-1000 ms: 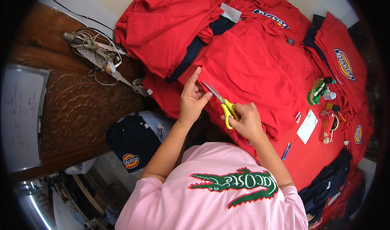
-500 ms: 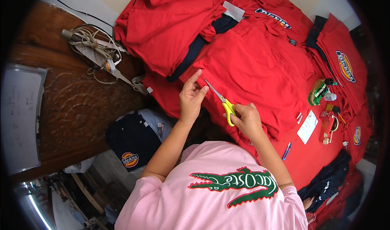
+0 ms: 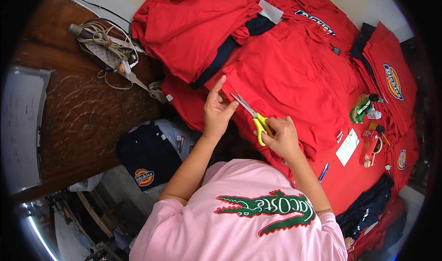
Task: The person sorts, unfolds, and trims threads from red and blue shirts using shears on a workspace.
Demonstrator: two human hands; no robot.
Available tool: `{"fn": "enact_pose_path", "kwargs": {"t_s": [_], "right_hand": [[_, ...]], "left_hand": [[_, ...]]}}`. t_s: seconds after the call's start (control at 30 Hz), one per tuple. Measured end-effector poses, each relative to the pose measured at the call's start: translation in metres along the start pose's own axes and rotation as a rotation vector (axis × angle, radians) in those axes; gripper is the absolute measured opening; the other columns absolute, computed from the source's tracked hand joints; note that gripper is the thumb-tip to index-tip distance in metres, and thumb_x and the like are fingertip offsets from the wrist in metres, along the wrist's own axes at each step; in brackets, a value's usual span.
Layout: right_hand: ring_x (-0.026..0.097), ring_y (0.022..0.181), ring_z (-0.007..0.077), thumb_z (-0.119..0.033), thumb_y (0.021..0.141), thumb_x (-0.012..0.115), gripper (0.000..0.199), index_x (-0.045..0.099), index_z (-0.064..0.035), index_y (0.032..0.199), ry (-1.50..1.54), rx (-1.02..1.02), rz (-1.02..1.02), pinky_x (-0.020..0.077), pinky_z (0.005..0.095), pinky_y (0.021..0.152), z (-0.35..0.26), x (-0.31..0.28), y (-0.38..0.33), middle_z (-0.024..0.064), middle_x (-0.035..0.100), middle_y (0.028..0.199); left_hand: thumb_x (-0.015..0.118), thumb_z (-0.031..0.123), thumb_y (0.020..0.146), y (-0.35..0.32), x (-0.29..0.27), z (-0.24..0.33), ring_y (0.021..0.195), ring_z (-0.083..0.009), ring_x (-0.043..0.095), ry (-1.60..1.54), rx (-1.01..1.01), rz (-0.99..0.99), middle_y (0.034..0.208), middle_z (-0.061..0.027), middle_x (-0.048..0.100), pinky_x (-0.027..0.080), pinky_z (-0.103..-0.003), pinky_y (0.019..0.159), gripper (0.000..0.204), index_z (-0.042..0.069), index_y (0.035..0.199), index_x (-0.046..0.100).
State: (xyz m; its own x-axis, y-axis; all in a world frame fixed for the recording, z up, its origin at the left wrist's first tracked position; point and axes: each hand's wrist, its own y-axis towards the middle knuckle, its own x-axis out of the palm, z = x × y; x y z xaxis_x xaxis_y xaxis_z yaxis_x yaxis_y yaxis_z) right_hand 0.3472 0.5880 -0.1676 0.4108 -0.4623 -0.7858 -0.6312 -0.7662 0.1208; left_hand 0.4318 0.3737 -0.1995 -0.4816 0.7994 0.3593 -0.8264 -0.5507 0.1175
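Note:
A red garment (image 3: 294, 72) lies spread on the table in front of me. My left hand (image 3: 217, 109) pinches its near edge, index finger raised. My right hand (image 3: 282, 136) grips yellow-handled scissors (image 3: 251, 116), whose steel blades point up-left toward my left fingers at the cloth's edge. Whether the blades are apart I cannot make out. My pink shirt with a green crocodile figure fills the lower middle of the view.
More red garments (image 3: 193, 21) with dark blue trim are piled behind. Small tools, a white tag (image 3: 347, 146) and a blue pen (image 3: 323, 172) lie to the right. A coiled cord (image 3: 106, 42) rests on the carved wooden surface (image 3: 83, 118) at left. Dark blue garments (image 3: 149, 155) sit below it.
The scissors' tips have moved slightly closer to my left fingers; both hands otherwise stay at the garment's edge.

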Motion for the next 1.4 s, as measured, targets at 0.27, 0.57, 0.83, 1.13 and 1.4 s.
{"fn": "enact_pose_path", "kwargs": {"t_s": [0.27,0.57,0.83,1.13,1.4], "right_hand": [[0.054,0.062,0.0303,-0.031,0.075,0.084,0.036,0.059,-0.0055,0.075,0.011,0.015,-0.001,0.037,0.0404,0.068,-0.006,0.002,0.013,0.0116,0.055,0.063],[0.054,0.061,0.0318,-0.025,0.079,0.082,0.03,0.06,-0.0038,0.074,0.082,0.082,-0.017,0.0403,0.0409,0.07,0.004,0.009,0.006,0.0126,0.06,0.065],[0.053,0.058,0.027,-0.027,0.079,0.085,0.03,0.065,-0.0039,0.081,-0.002,0.007,0.103,0.0382,0.0391,0.067,-0.001,0.011,0.011,0.0093,0.057,0.062],[0.056,0.059,0.028,-0.025,0.081,0.081,0.026,0.064,-0.0057,0.081,-0.107,-0.049,0.129,0.0381,0.0398,0.067,0.011,0.018,0.008,0.0091,0.059,0.062],[0.051,0.058,0.0282,-0.029,0.08,0.082,0.032,0.06,-0.0064,0.077,-0.037,0.104,0.181,0.0378,0.0398,0.07,0.011,0.015,-0.004,0.0084,0.056,0.06]], "left_hand": [[0.067,-0.022,0.082,-0.002,0.004,0.001,0.129,-0.0194,0.058,-0.013,-0.013,-0.028,0.155,-0.0117,0.043,0.053,-0.033,0.107,0.098,0.008,0.164,0.024],[0.069,-0.021,0.082,0.001,0.004,0.0,0.117,-0.0173,0.065,-0.003,-0.056,-0.035,0.155,-0.0122,0.044,0.059,-0.03,0.095,0.101,0.009,0.165,0.02],[0.071,-0.019,0.083,0.002,0.008,0.004,0.106,-0.0133,0.066,0.11,-0.078,-0.065,0.155,-0.0139,0.045,0.06,-0.026,0.089,0.103,0.009,0.166,0.017],[0.071,-0.019,0.083,-0.002,0.009,0.005,0.1,-0.011,0.066,0.155,-0.077,-0.12,0.155,-0.0139,0.044,0.06,-0.026,0.087,0.104,0.007,0.166,0.014],[0.069,-0.008,0.093,0.001,0.009,-0.011,0.109,-0.0106,0.064,-0.031,-0.062,0.098,0.133,-0.0087,0.064,0.053,-0.027,0.099,0.065,0.001,0.153,0.045]]}}
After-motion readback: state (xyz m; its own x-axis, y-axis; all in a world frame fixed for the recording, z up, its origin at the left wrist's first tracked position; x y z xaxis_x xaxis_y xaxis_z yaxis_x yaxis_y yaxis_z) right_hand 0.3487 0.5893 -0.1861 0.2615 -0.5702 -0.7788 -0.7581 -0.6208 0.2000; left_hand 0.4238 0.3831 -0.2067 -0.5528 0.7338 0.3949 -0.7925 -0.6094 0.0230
